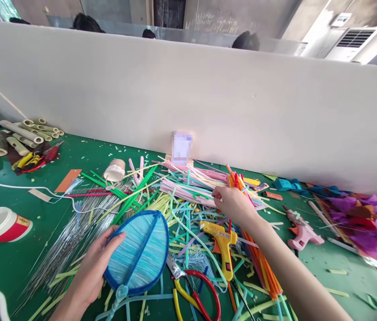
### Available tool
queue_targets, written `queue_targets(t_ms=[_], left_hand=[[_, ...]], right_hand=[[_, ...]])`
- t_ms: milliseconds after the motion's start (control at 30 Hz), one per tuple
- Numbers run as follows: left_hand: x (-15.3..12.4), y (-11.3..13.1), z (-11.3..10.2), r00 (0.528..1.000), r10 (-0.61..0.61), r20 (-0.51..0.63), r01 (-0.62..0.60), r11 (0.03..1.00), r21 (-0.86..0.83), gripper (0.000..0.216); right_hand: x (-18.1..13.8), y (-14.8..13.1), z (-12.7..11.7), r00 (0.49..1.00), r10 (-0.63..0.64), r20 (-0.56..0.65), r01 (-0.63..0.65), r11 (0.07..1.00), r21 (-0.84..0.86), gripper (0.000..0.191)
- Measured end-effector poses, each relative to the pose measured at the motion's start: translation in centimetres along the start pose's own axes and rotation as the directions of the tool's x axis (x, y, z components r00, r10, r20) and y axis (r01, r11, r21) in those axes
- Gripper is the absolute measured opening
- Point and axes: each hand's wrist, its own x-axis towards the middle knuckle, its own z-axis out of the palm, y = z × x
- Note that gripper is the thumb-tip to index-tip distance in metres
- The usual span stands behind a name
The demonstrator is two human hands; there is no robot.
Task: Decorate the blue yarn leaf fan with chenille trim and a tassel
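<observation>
Over table [46,220] | left fingers [118,239] pinching leaf [141,253], tips hidden | right fingers [218,194] curled, hold unclear

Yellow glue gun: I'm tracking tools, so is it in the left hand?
No, the left hand holds a blue leaf-shaped piece and the yellow glue gun lies apart from it.

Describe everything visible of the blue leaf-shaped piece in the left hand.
The blue leaf-shaped piece has a darker, fuzzy-looking rim, a matching lengthwise rib and streaky, yarn-like lighter infill. A light-blue stem knots at its lower end. Its broad face shows, slanting up rightward; the left hand grips its left edge. Whether it touches anything beneath is unclear.
</observation>
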Motion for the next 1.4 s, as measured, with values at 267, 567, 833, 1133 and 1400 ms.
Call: queue_targets(t_ms=[267,567,833,1133,1400], left_hand=[[1.9,4.5,2.3,0.861,0.183,0.474,-0.422,0.778,0.466,0.037],[4.7,4.3,5.7,0.704,-0.051,0.708,-0.483,0.697,0.530,0.041],[2.2,8.0,7.9,0.771,0.124,0.624,-0.415,0.842,0.346,0.031],[0.9,8.7,9.5,0.716,0.221,0.663,-0.524,0.798,0.299,0.025],[0.3,9.2,9.4,0.663,0.212,0.718,-0.589,0.739,0.327,0.024]], right_hand=[[-4.5,-4.8,-1.2,0.986,-0.004,-0.167,0.133,0.623,0.771,0.017],[-9.7,-9.0,4.1,0.968,0.149,-0.203,0.136,0.371,0.919,0.020],[-11.1,-10.0,3.3,0.843,0.311,-0.440,0.330,0.347,0.878,0.011],[-10.5,-10.4,3.4,0.769,0.294,-0.568,0.373,0.515,0.772,0.010],[-10.0,-10.5,3.1,0.581,0.147,-0.800,0.476,0.736,0.481,0.019]])
